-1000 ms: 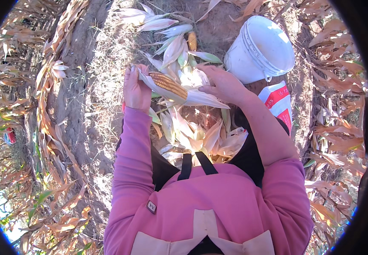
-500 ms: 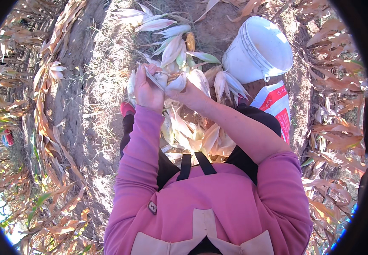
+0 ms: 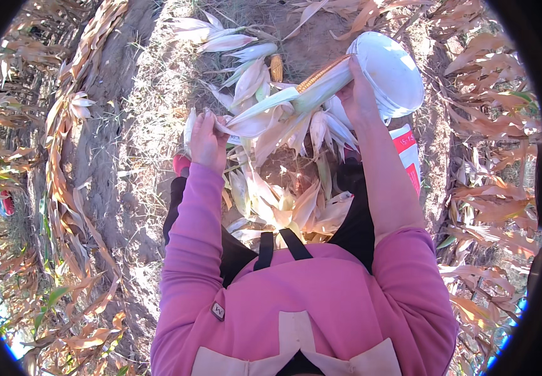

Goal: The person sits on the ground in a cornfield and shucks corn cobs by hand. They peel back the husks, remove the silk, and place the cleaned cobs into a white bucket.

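As left grip (image 3: 207, 141) and right grip (image 3: 360, 97) are parting, the right is clamping the corn ear (image 3: 318, 76) just to its left, the left is pinching its trailing husk (image 3: 259, 119), and kernels are apparently showing only partly stripped.

Corn (image 3: 323, 76) (yellow) in right hand (image 3: 360, 95)

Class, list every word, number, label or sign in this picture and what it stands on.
Red-and-white bag: printed characters, not copied out here; the right forearm hides part.
Tag on the pink top: one small letter-like mark, not copied out.
Corn ear, white bucket: no lettering visible.
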{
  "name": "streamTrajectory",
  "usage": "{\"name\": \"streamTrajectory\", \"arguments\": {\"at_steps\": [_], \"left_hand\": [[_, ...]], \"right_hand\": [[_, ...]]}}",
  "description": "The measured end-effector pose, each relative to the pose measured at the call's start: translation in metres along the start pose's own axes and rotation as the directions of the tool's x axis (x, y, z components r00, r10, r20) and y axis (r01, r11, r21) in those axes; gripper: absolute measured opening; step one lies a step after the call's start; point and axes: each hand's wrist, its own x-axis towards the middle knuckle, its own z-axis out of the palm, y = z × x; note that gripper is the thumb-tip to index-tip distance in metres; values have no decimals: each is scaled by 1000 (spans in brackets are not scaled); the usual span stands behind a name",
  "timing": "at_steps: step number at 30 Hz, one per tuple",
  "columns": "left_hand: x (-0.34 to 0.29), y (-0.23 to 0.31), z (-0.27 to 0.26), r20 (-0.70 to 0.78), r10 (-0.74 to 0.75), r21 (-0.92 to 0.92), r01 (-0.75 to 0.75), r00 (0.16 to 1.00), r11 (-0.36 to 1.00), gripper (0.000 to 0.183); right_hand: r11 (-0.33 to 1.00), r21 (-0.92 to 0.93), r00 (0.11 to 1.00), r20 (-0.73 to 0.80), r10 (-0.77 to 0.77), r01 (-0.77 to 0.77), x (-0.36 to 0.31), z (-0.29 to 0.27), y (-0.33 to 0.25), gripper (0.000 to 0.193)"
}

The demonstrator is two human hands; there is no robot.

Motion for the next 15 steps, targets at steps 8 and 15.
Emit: {"name": "streamTrajectory", "arguments": {"at_steps": [8, 15], "left_hand": [[-2, 1, -22, -6, -32, 94, 32, 999, 995, 8], [24, 2, -50, 334, 378, 891, -420, 863, 173, 59]], "right_hand": [[996, 81, 986, -161, -32, 46, 6, -12, -20, 38], [973, -190, 929, 367, -56, 134, 3, -11, -17, 48]]}}
